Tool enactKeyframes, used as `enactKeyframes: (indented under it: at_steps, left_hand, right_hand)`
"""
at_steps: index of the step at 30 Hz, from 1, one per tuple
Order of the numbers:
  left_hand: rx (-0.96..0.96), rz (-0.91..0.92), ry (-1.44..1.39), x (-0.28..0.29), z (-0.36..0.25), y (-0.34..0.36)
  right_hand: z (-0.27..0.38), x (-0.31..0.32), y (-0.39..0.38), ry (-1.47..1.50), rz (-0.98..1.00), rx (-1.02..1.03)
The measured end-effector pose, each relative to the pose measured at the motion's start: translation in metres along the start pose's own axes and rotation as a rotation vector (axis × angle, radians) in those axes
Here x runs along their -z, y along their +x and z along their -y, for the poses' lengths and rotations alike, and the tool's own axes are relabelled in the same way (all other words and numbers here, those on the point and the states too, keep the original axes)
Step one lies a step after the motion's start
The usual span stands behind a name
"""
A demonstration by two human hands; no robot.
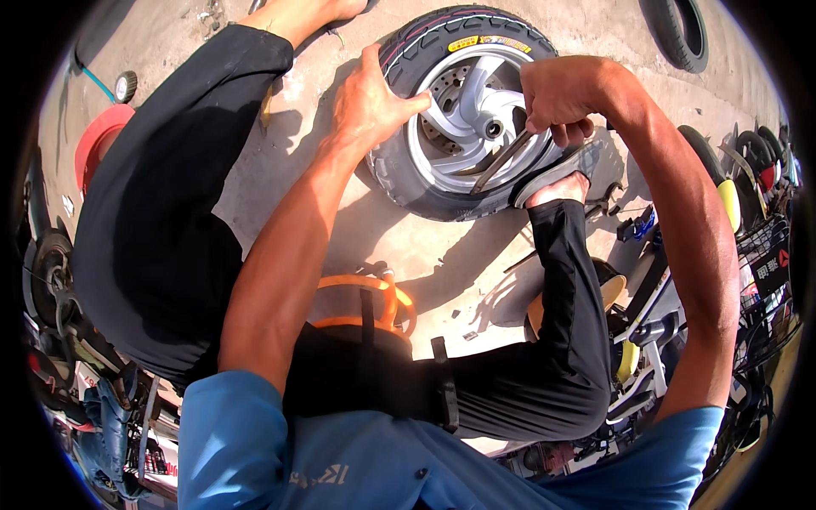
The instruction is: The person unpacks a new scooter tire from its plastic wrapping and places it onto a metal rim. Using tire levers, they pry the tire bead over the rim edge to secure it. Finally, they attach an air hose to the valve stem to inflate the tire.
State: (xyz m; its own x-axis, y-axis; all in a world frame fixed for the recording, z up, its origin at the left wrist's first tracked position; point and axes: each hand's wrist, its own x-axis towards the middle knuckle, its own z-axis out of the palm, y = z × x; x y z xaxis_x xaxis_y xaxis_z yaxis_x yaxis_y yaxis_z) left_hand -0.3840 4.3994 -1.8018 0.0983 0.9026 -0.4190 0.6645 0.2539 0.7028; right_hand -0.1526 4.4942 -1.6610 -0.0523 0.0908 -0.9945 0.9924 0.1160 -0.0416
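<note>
My left hand (370, 102) grips the left side of a black tyre (408, 191) mounted on a silver spoked wheel (476, 102), which lies flat on the ground. Its thumb reaches toward the rim; some fingertips are hidden. My right hand (563, 98) is closed on a long metal lever (499, 167), which slants down across the right of the wheel to the lower rim and tyre. The wheel has a perforated disc and a central hub. My sandalled right foot (552, 187) rests against the tyre's lower right.
An orange metal frame (340, 280) is beneath me on the concrete ground (280, 178). A loose tyre (680, 34) lies at the top right, and a red round object (98, 136) at the left. Scooter parts and a wire basket (761, 272) crowd the right; more parts (55, 280) crowd the left.
</note>
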Motion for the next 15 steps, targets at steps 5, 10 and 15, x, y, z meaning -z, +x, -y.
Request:
enactKeyframes:
  at_steps: [5, 10, 15]
  left_hand:
    - [-0.033, -0.019, -0.014, -0.010, 0.007, -0.001]
    - [-0.017, 0.007, 0.028, -0.002, -0.004, -0.007]
    - [-0.044, 0.035, 0.046, 0.006, -0.022, -0.005]
  right_hand:
    - [-0.018, -0.029, 0.005, -0.091, -0.123, 0.108]
    - [-0.005, -0.153, -0.081, -0.159, -0.639, 0.043]
    - [-0.022, -0.150, -0.079, -0.029, -0.610, 0.062]
